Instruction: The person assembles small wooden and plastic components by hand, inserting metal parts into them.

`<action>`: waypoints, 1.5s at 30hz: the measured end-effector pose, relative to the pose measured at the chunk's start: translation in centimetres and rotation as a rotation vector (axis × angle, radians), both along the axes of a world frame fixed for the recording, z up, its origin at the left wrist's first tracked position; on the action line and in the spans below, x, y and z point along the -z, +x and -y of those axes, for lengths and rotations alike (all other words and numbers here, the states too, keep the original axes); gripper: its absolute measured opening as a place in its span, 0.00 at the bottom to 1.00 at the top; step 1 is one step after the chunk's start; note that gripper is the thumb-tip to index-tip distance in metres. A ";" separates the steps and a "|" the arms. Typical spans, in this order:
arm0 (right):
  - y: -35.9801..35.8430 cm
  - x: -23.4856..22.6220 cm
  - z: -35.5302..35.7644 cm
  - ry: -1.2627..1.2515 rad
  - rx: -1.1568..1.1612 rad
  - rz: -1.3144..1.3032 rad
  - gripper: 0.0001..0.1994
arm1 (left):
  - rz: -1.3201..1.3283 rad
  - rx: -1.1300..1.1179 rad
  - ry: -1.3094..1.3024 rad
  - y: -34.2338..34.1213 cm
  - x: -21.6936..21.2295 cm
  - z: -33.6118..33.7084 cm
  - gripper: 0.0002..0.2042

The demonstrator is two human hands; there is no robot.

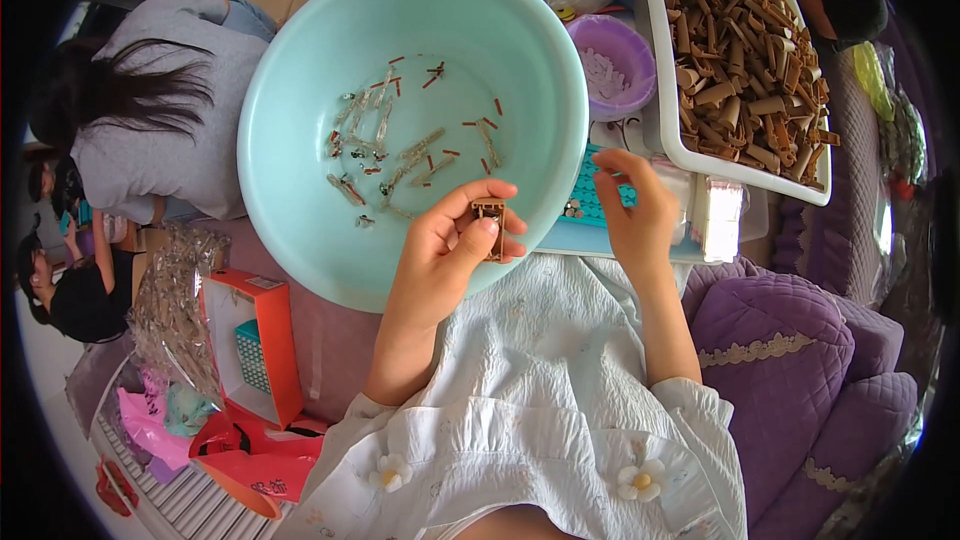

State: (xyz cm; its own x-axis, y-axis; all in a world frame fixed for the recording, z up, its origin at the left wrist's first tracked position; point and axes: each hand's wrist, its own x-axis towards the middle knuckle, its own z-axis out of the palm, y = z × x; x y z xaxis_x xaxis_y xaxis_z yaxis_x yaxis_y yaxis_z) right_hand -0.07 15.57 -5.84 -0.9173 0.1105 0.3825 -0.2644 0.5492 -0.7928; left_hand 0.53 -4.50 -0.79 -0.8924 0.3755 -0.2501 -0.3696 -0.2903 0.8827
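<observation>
My left hand (pixel 447 245) is closed around a small brown plastic casing (pixel 489 212), a narrow open-sided piece, with the thumb pressed into its hollow. It is just over the near right rim of a big pale-green basin (pixel 440 10). Inside the basin lie scattered clear plastic strips (pixel 420 145) and short reddish-brown bits (pixel 452 153). My right hand (pixel 640 210) hovers above a teal tray (pixel 590 185) with raised dots, where a few small silvery discs (pixel 573 208) lie. Its fingers are curled in a pinch; whatever is between the tips is too small to make out.
A white bin (pixel 655 70) heaped with brown plastic casings (pixel 745 60) stands at the far right. Beside it is a purple bowl (pixel 640 90) of small white pieces. An orange-red box (pixel 283 340) sits left of me; a person in grey (pixel 165 130) is beyond it.
</observation>
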 end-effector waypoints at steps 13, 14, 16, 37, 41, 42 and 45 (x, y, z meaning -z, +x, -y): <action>-2.3 4.8 0.4 0.445 -0.140 0.264 0.06 | 0.015 0.072 0.007 0.0 0.1 0.1 0.15; -2.4 4.8 0.4 0.422 -0.145 0.292 0.06 | 0.012 0.072 0.008 0.0 0.1 0.1 0.16; -2.0 3.6 0.3 0.231 -0.058 0.191 0.07 | 0.007 0.068 0.011 0.0 0.1 0.1 0.17; 1.4 -2.8 3.2 -0.025 -0.186 -0.286 0.11 | -0.058 -0.036 -0.064 0.0 -0.4 -0.5 0.11; 0.4 0.6 1.2 -0.165 0.141 0.006 0.11 | -0.106 -0.111 -0.138 -0.4 -0.4 0.4 0.10; 0.1 1.4 1.1 -0.163 0.142 0.004 0.11 | -0.102 -0.117 -0.125 -0.5 -0.2 0.4 0.10; -0.6 3.1 1.4 0.239 0.018 0.301 0.07 | -0.086 -0.084 -0.090 -0.3 0.0 0.1 0.11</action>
State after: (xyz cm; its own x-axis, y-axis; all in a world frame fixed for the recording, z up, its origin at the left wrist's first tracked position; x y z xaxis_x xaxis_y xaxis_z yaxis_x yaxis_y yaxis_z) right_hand -0.67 14.12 -8.91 -0.9912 0.0682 0.1135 -0.0279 0.7302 -0.6826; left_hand 0.28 -4.60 -0.81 -0.9394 0.2776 -0.2009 -0.2693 -0.2352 0.9339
